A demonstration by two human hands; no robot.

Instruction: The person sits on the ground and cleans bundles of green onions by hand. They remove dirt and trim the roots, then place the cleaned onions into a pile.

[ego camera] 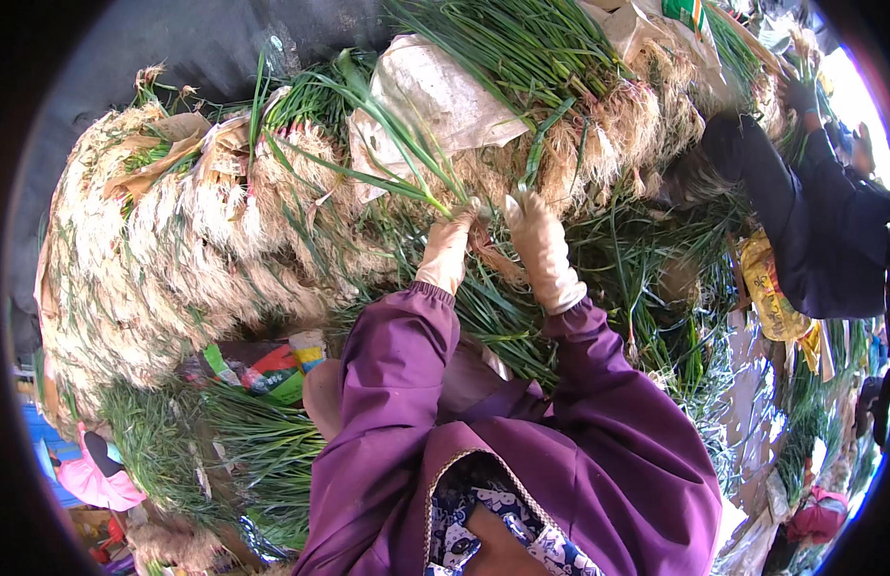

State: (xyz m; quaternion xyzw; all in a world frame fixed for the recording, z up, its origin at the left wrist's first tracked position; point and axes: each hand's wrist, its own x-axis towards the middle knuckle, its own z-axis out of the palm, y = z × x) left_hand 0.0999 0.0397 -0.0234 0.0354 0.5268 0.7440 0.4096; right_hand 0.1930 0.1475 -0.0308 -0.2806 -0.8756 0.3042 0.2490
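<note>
My left hand (447, 245), in a pale glove, is closed around a few green-leaved plants, likely scallions or garlic chives (420, 173). Their leaves fan out up and to the left. A tuft of pinkish-brown roots (496, 258) sticks out on the other side, between my hands. My right hand (540, 248), also gloved, is just right of those roots with its fingers bent. A dark green leaf (537, 155) reaches down to its fingertips; whether they pinch it is unclear. Loose green leaves (499, 309) lie beneath both hands.
A long heap of bundles with pale roots (222, 266) curves across in front of me. On it lie a whitish sack piece (434, 97) and a green bunch (517, 50). A person in dark clothes (812, 216) works at the right. A yellow printed bag (768, 288) is beside them.
</note>
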